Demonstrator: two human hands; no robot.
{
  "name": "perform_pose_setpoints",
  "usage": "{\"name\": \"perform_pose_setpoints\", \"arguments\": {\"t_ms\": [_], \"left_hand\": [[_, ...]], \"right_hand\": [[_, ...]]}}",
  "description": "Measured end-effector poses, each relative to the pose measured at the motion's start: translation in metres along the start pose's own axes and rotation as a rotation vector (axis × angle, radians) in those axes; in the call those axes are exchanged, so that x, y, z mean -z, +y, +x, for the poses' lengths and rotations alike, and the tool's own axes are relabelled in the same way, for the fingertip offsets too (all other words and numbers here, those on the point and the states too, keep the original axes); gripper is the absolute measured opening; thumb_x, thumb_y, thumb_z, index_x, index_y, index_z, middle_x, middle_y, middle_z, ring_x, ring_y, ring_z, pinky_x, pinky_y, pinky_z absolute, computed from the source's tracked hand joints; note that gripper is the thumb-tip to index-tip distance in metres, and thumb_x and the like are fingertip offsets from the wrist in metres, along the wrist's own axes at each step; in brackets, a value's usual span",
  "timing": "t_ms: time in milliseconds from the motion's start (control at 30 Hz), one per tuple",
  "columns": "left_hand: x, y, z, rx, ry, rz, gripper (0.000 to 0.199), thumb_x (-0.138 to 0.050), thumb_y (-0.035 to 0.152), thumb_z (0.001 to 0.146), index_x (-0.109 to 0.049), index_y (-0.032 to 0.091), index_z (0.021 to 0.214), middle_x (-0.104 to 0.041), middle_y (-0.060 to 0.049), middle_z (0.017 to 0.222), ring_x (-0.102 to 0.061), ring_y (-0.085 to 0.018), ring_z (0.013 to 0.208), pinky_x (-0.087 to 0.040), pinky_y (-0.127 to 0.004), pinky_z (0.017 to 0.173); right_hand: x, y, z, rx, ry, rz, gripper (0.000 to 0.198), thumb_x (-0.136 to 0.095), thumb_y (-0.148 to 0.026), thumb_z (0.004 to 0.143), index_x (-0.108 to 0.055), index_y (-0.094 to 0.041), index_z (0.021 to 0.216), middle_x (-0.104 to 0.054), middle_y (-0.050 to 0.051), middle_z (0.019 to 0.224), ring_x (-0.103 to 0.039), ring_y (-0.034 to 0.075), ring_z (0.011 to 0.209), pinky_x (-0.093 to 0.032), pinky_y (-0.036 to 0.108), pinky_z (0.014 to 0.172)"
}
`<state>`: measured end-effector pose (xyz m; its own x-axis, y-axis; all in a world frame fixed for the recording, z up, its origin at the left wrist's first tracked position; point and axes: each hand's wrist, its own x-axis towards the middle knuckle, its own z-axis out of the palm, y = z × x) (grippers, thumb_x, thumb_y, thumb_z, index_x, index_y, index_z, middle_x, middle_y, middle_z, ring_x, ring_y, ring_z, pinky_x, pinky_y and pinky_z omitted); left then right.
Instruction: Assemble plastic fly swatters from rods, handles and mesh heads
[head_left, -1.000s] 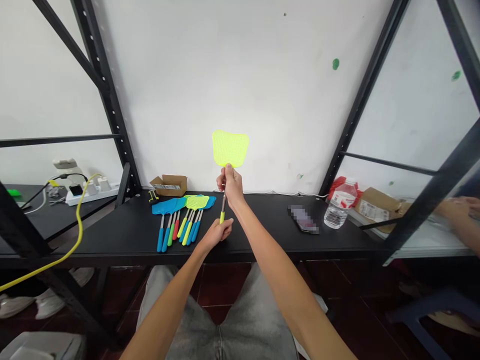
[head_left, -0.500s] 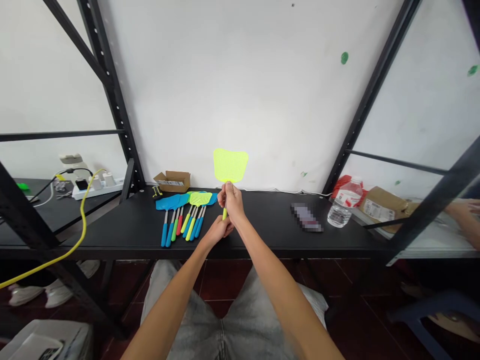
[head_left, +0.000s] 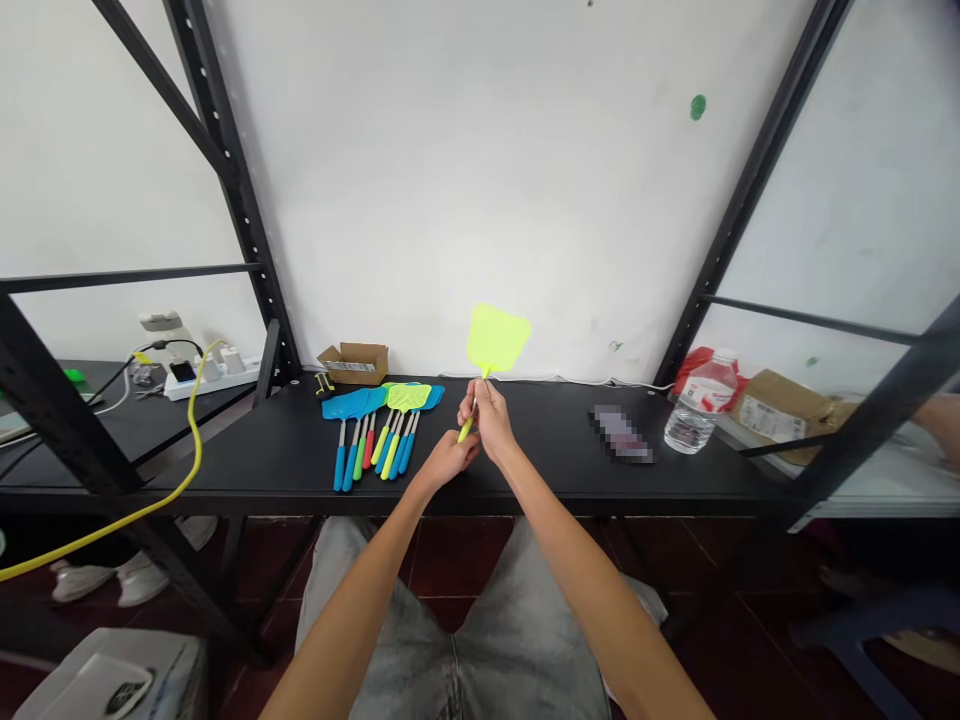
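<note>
A yellow fly swatter (head_left: 497,338) is held up over the black table (head_left: 555,470), its mesh head toward the wall and tilted to the right. My left hand (head_left: 448,457) is closed around the lower end of its yellow grip. Higher up, the fingers of my right hand (head_left: 491,415) pinch the shaft just below the head. To the left lie several fly swatters side by side, with blue heads (head_left: 352,403) and a yellow head (head_left: 409,397) overlapping. Their blue, green, red and yellow grips point toward me.
A small open cardboard box (head_left: 354,362) stands behind the swatters, beside a black and yellow object (head_left: 324,384). On the right are a blurred-out flat object (head_left: 621,433), a water bottle (head_left: 701,405) and a brown package (head_left: 780,405). A yellow cable (head_left: 196,430) hangs at left.
The held swatter has swung its head to the right and now tilts. Both hands still grip it and sit slightly further right in view; the whole scene has shifted a little right too.
</note>
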<state>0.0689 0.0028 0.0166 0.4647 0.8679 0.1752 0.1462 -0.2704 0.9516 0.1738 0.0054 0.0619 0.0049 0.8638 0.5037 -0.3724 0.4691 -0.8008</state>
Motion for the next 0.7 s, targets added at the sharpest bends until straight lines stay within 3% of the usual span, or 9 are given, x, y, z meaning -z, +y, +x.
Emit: {"name": "perform_pose_setpoints", "arguments": {"t_ms": [200, 367, 567, 700], "left_hand": [[-0.005, 0.003, -0.001, -0.035, 0.026, 0.184, 0.044, -0.052, 0.046, 0.084, -0.038, 0.018, 0.052, -0.040, 0.005, 0.044, -0.032, -0.006, 0.042, -0.024, -0.023, 0.046], [-0.008, 0.003, -0.003, -0.020, -0.052, 0.237, 0.038, -0.053, 0.050, 0.085, -0.050, 0.017, 0.065, -0.047, 0.005, 0.047, -0.039, -0.007, 0.038, -0.028, -0.020, 0.041], [-0.008, 0.003, -0.005, -0.081, -0.075, 0.180, 0.034, -0.060, 0.050, 0.083, -0.055, 0.017, 0.090, -0.054, 0.006, 0.049, -0.040, -0.007, 0.035, -0.029, -0.017, 0.039], [-0.007, 0.006, -0.005, -0.088, -0.058, 0.160, 0.036, -0.061, 0.051, 0.083, -0.056, 0.017, 0.092, -0.054, 0.007, 0.052, -0.040, -0.006, 0.037, -0.029, -0.017, 0.038]], "right_hand": [[0.038, -0.002, -0.015, -0.083, 0.020, 0.068, 0.038, -0.059, -0.061, 0.085, -0.052, -0.023, 0.085, -0.057, -0.004, 0.062, -0.061, 0.014, 0.058, -0.050, 0.026, 0.058], [0.066, 0.003, -0.026, -0.140, 0.098, 0.090, 0.043, -0.066, -0.063, 0.079, -0.052, -0.023, 0.084, -0.061, -0.003, 0.066, -0.066, 0.016, 0.061, -0.051, 0.027, 0.058], [0.079, 0.013, -0.042, -0.203, 0.208, 0.068, 0.047, -0.067, -0.065, 0.076, -0.055, -0.022, 0.087, -0.070, 0.003, 0.076, -0.070, 0.018, 0.067, -0.050, 0.025, 0.055], [0.081, 0.012, -0.052, -0.192, 0.231, 0.004, 0.044, -0.067, -0.061, 0.078, -0.058, -0.021, 0.092, -0.074, 0.007, 0.085, -0.070, 0.017, 0.066, -0.050, 0.024, 0.054]]}}
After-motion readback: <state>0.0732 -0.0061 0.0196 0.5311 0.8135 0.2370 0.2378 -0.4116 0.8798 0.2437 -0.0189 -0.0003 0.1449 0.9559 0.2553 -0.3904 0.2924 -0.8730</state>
